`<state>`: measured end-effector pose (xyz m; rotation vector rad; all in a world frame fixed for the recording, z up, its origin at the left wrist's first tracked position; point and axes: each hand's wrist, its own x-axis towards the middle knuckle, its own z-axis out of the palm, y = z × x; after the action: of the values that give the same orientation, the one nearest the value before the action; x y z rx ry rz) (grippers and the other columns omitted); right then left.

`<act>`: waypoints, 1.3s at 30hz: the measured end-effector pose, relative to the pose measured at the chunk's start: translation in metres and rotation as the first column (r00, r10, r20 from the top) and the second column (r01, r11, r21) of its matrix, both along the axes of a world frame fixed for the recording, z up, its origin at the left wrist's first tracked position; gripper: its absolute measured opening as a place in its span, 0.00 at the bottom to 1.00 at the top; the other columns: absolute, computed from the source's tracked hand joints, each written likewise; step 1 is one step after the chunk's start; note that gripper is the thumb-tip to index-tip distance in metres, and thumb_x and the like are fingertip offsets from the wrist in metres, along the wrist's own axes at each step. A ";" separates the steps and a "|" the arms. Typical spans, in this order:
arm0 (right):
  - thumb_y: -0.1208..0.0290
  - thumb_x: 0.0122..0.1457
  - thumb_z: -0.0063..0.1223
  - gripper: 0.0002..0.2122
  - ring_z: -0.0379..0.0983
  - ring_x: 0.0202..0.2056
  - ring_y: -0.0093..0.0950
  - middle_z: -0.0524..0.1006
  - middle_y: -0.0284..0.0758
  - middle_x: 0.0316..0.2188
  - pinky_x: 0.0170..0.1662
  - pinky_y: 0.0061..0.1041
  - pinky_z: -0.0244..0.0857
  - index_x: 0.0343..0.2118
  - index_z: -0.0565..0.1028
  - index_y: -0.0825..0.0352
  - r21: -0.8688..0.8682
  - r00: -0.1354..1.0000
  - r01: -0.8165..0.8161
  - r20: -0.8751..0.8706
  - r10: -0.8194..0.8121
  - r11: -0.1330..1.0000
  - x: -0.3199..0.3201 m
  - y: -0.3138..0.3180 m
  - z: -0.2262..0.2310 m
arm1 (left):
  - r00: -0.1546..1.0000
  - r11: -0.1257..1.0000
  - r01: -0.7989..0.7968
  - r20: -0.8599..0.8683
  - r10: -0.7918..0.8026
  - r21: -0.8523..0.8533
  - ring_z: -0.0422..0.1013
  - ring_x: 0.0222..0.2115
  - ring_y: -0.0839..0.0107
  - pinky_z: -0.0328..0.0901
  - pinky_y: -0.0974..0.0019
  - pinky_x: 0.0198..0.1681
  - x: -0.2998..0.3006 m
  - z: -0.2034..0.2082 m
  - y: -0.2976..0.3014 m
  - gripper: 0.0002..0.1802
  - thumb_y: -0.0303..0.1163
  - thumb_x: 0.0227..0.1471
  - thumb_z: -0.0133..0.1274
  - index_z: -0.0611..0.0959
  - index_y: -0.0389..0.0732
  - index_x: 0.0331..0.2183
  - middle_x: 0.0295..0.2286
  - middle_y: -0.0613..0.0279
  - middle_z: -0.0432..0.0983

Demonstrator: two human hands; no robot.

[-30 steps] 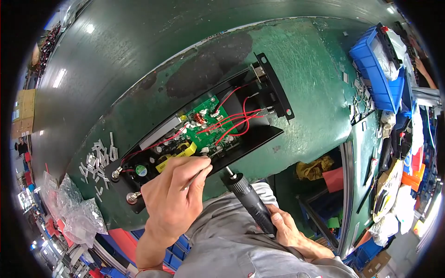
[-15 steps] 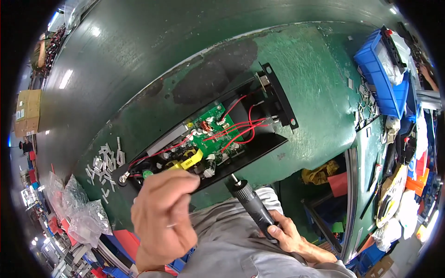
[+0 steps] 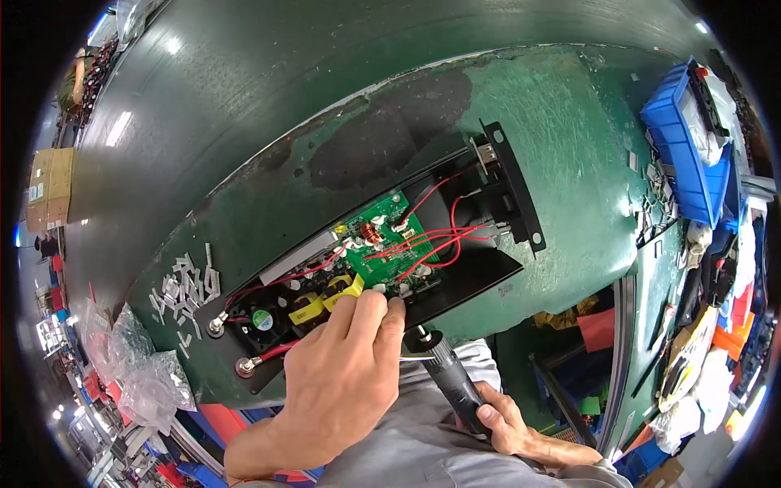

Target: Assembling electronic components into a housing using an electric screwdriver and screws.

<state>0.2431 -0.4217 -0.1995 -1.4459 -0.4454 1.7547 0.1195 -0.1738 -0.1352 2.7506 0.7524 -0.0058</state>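
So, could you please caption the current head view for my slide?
Left grip at the near edge of the open case, right grip around a screwdriver.

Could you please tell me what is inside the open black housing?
Inside the black housing are a green circuit board, red wires and yellow parts. The left hand covers part of the near side, so whatever lies beneath the hand cannot be seen.

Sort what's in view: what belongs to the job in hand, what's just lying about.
In the job:
- black case, left hand at it
- board
- red wires
- driver, in right hand

Apparently lying about:
- bags
- blue bin
- carton
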 end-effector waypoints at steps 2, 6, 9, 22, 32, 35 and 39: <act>0.39 0.68 0.36 0.34 0.71 0.28 0.23 0.77 0.36 0.29 0.34 0.25 0.65 0.45 0.71 0.75 0.018 1.000 0.002 -0.002 -0.001 1.000 0.000 0.000 -0.001 | 1.000 1.000 -0.005 -0.002 0.005 -0.011 0.71 0.30 0.67 0.65 0.64 0.24 0.002 0.003 0.001 0.21 0.26 0.42 0.63 0.83 0.37 0.43 0.30 0.64 0.68; 0.37 0.69 0.30 0.37 0.72 0.33 0.24 0.77 0.36 0.32 0.39 0.26 0.67 0.55 0.68 0.75 0.017 0.997 -0.012 -0.071 0.014 1.000 0.004 -0.007 -0.004 | 1.000 0.999 -0.011 -0.029 0.010 -0.038 0.71 0.30 0.68 0.66 0.64 0.24 0.007 0.006 0.001 0.21 0.26 0.41 0.63 0.83 0.37 0.42 0.30 0.64 0.67; 0.32 0.67 0.25 0.41 0.71 0.33 0.23 0.77 0.36 0.32 0.39 0.25 0.66 0.53 0.68 0.75 0.005 0.997 -0.012 -0.078 0.012 1.000 0.003 -0.007 -0.009 | 1.000 0.998 -0.016 -0.002 0.016 -0.059 0.71 0.29 0.68 0.65 0.64 0.24 0.006 0.001 0.001 0.20 0.25 0.40 0.63 0.84 0.37 0.41 0.30 0.64 0.67; 0.33 0.68 0.26 0.40 0.71 0.30 0.23 0.78 0.37 0.30 0.38 0.24 0.65 0.51 0.70 0.75 -0.025 0.976 0.045 -0.214 -0.050 0.999 0.001 -0.006 -0.011 | 1.000 0.999 -0.008 0.027 0.009 -0.046 0.72 0.30 0.68 0.67 0.67 0.24 0.003 -0.002 0.002 0.20 0.26 0.41 0.62 0.83 0.35 0.41 0.32 0.62 0.68; 0.31 0.65 0.32 0.42 0.73 0.26 0.26 0.77 0.38 0.28 0.32 0.25 0.65 0.56 0.68 0.76 -0.126 0.934 0.093 -0.333 -0.130 0.988 -0.014 -0.004 -0.015 | 0.992 0.978 -0.084 0.072 0.100 -0.192 0.70 0.25 0.65 0.65 0.62 0.24 0.002 -0.001 0.002 0.16 0.24 0.44 0.63 0.84 0.36 0.40 0.29 0.61 0.65; 0.29 0.63 0.33 0.45 0.70 0.22 0.27 0.75 0.37 0.23 0.30 0.23 0.63 0.61 0.66 0.75 -0.266 0.670 0.100 -0.694 -0.262 0.959 -0.015 -0.007 -0.027 | 0.991 0.964 -0.066 0.094 0.093 -0.257 0.70 0.24 0.64 0.65 0.61 0.24 0.003 -0.003 0.006 0.15 0.24 0.46 0.63 0.84 0.36 0.40 0.29 0.60 0.65; 0.37 0.69 0.27 0.39 0.63 0.16 0.24 0.69 0.33 0.13 0.27 0.21 0.61 0.66 0.63 0.69 -0.188 -0.092 0.145 -0.980 -0.176 0.972 -0.032 -0.012 -0.056 | 0.988 0.956 -0.057 0.119 0.094 -0.286 0.70 0.25 0.60 0.65 0.57 0.26 0.004 -0.002 0.007 0.14 0.26 0.49 0.62 0.84 0.35 0.40 0.29 0.58 0.66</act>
<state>0.2107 -0.4333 -0.2559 0.2337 0.6086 2.0508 0.1233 -0.1669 -0.1373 2.4245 0.7563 0.0782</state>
